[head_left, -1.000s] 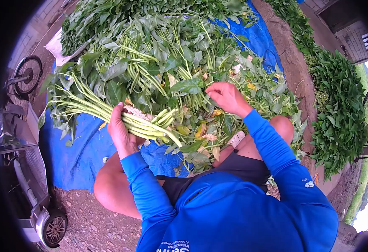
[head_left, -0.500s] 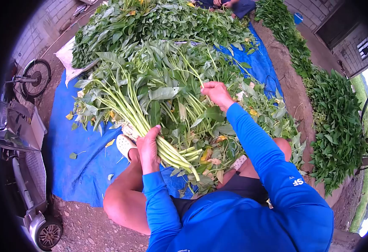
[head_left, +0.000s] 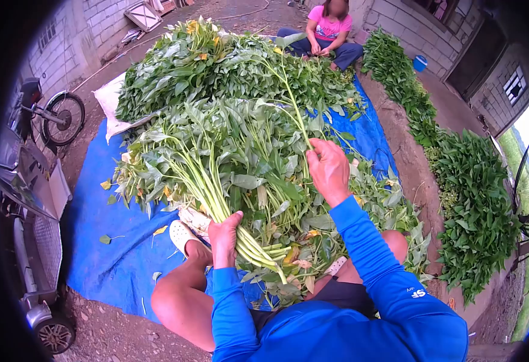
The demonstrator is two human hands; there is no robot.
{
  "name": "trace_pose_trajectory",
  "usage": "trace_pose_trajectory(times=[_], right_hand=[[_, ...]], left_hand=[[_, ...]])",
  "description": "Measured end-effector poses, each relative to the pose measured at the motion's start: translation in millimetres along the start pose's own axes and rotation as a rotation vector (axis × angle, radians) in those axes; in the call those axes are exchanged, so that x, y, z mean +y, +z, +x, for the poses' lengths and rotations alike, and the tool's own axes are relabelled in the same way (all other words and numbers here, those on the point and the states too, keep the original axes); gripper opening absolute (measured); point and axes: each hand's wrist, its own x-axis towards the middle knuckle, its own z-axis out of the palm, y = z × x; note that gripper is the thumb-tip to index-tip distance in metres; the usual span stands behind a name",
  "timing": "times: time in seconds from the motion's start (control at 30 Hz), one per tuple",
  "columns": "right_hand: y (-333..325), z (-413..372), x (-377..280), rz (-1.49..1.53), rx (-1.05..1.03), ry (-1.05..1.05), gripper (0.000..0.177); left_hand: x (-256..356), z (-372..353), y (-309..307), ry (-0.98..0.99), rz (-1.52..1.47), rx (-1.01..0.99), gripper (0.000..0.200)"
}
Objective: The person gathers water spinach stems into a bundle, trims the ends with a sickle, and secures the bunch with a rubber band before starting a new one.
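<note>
My left hand (head_left: 224,239) is wrapped round a bunch of water spinach (head_left: 211,192), low on its pale green stems. The cut ends stick out to the lower right of my fist, and the leaves fan out to the upper left. Between the fingers of my right hand (head_left: 329,171) is a single long water spinach stem (head_left: 296,108), held near its lower end. Its leafy top points up and away, over the pile. Loose water spinach (head_left: 276,163) lies heaped under and beyond both hands, with some yellowed leaves among it.
A larger pile of greens (head_left: 186,78) lies farther off on the blue tarp (head_left: 119,241). A person in a pink shirt (head_left: 329,29) sits behind it. Bundled greens (head_left: 472,208) line the right side. A motorcycle wheel (head_left: 64,118) and a metal sidecar (head_left: 44,241) stand left.
My right hand has lifted its stem up and slightly right, drawing it higher above the pile. My left hand keeps its bunch. The view has tipped up, bringing the seated person into sight.
</note>
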Motion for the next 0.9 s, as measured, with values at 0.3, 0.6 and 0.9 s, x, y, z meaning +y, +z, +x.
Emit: trace_pose_trajectory(times=[0.3, 0.6, 0.9], right_hand=[[31, -102, -57, 0.33, -0.65, -0.04, 0.032], [67, -164, -40, 0.499, -0.836, 0.16, 0.038], [66, -130, -42, 0.567, -0.786, 0.244, 0.023]], left_hand=[[-17, 2, 2, -0.086, -0.117, -0.113, 0.03], [-50, 8, -2, -0.159, -0.198, -0.171, 0.031], [-42, -2, -5, -0.168, -0.189, -0.214, 0.024]])
